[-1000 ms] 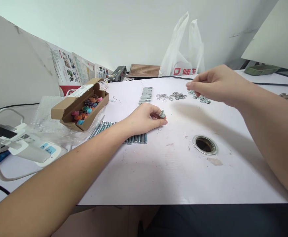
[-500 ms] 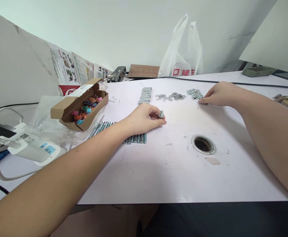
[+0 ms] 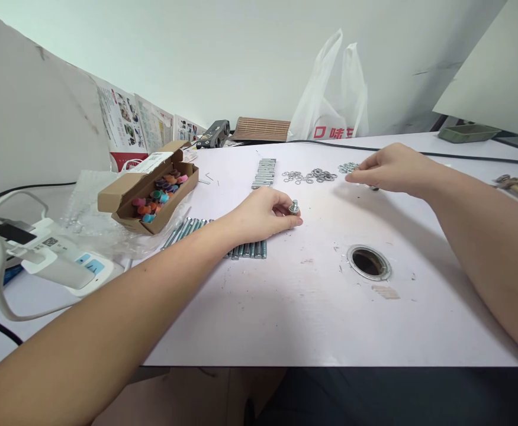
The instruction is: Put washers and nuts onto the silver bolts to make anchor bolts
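Note:
My left hand [image 3: 265, 214] rests on the white table [image 3: 285, 307] with its fingers closed around a short bolt [image 3: 293, 207] that stands upright with a washer or nut on it. My right hand [image 3: 389, 168] hovers at the far right pile of small silver nuts [image 3: 348, 168], fingertips pinched together; what they pinch is too small to make out. A second pile of flat washers [image 3: 309, 176] lies to the left of that one. A row of bolts [image 3: 264, 172] lies further left, and more long bolts [image 3: 247, 250] lie under my left wrist.
An open cardboard box of coloured caps [image 3: 152, 195] sits at the left on bubble wrap. A power strip with cables [image 3: 58, 266] lies at the far left. A round cable hole [image 3: 368, 262] opens in the table. A white plastic bag [image 3: 332, 100] stands at the back wall.
My right hand dropped from above the nut pile to the table, then lifted slightly and drew left with its fingertips pinched. My left hand kept holding the bolt in place.

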Demonstrator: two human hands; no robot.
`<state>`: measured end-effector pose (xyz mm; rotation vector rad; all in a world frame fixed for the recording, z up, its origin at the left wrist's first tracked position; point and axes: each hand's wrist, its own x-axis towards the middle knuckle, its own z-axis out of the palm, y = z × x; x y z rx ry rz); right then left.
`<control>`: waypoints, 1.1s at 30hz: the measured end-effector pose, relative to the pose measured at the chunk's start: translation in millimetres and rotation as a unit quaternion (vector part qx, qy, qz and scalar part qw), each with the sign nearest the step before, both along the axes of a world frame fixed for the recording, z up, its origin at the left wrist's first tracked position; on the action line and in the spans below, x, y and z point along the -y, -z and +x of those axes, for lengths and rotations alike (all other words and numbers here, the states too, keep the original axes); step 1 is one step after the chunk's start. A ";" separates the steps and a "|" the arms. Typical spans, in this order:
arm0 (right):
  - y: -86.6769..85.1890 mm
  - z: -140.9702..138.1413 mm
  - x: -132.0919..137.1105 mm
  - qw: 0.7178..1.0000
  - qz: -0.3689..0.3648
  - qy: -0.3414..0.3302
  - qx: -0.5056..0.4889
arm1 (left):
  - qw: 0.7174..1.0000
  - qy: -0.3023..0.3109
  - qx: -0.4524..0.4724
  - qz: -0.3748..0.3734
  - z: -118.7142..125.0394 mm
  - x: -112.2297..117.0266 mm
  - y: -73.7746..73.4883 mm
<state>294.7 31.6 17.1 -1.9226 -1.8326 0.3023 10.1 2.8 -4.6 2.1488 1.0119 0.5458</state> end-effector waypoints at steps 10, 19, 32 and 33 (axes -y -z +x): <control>-15.0 -83.2 45.2 0.944 -0.092 -0.288 -0.134 | 1.000 -0.003 0.004 0.010 0.8 3.0 -1.0; -9.0 -80.8 39.4 0.929 -0.055 -0.335 -0.147 | 1.000 -0.006 0.008 0.020 2.1 3.9 -1.6; -2.4 -75.8 36.2 0.916 -0.032 -0.365 -0.165 | 1.000 -0.006 0.004 0.014 0.8 4.1 -2.6; -2.9 -74.8 36.5 0.915 -0.031 -0.367 -0.162 | 1.000 -0.002 0.002 0.013 0.6 3.6 -2.3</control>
